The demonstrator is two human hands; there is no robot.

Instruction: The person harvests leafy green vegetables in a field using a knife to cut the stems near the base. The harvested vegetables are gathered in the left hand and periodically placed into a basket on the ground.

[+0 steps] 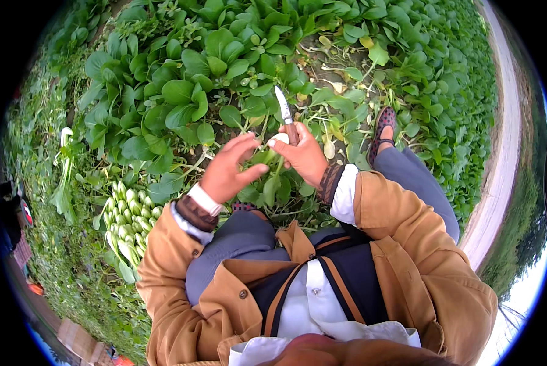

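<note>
Dense green crop [182, 91] filled the field in the head view, with a pale path [510, 122] curving down its right side. Over the leaves, the right hand [308, 155] gripped a small knife [285, 111] by its handle, blade pointing away from the body, and the pale base of a leafy plant [279, 139] sat at its thumb, leaves apparently hanging below. The left hand [229, 168] was unclenched, fingers spread just beside the plant; whether a fingertip touched it could not be told. Heaped greens [129, 219] lay to the left, pale bases showing. Handling this well seemed to call for steadying the stalks with the left hand, keeping its fingertips out of the blade's line, making short, controlled strokes, and pressing lightly so tender leaves would not bruise.
</note>
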